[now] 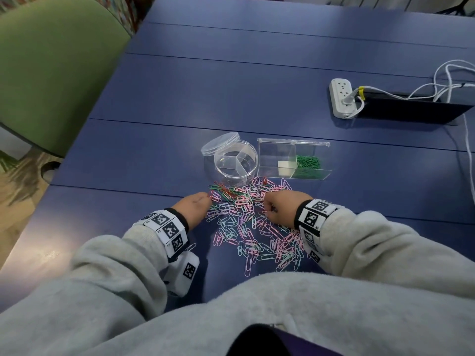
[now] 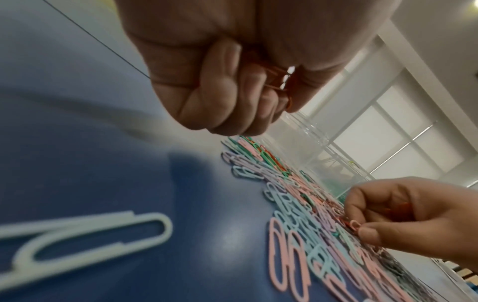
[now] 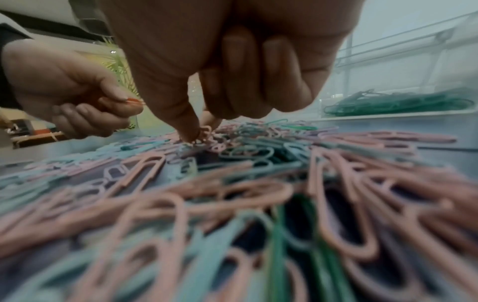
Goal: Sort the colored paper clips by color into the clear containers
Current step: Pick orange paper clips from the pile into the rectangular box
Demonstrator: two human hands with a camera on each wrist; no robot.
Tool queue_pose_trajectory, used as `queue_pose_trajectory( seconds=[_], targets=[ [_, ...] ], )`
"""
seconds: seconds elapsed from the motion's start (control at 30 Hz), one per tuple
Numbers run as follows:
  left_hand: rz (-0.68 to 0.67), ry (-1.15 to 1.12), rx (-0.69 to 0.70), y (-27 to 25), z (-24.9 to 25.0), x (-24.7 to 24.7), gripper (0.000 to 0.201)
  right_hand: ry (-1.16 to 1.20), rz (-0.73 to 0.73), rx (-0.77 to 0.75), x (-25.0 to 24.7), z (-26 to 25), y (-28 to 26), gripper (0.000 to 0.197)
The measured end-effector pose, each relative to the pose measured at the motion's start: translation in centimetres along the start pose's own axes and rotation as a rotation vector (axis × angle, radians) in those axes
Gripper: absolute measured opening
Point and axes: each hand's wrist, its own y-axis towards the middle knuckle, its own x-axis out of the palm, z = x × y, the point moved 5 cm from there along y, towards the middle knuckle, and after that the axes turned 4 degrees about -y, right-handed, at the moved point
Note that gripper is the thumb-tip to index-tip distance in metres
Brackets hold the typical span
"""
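A mixed pile of paper clips [image 1: 252, 224] in pink, light blue, lilac, green and red lies on the blue table [image 1: 231, 86]. My left hand [image 1: 205, 201] sits at the pile's left edge, fingers curled around a few red clips [image 2: 275, 81]. At the pile's right side, my right hand [image 1: 267, 208] pinches a red clip [image 2: 355, 224] between thumb and forefinger, right on top of the pile. Behind the pile stand a round clear container [image 1: 235, 160] with three empty compartments and a rectangular clear box [image 1: 272, 160] whose right half holds green clips [image 1: 308, 161].
The round container's lid [image 1: 219, 143] leans against its far left side. A white power strip [image 1: 343, 97] with cables and a dark cable slot sit at the back right. A green chair [image 1: 51, 73] stands past the table's left edge. One light blue clip [image 2: 85, 243] lies apart under my left wrist.
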Motion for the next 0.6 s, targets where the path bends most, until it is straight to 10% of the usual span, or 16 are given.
queue_pose_trajectory(
  seconds=[0.6],
  targets=[
    [-0.099,-0.315,-0.033,0.5,0.5,0.5,0.036,0.373,0.004,0.151,0.8,4.0,-2.8,0.009]
  ],
)
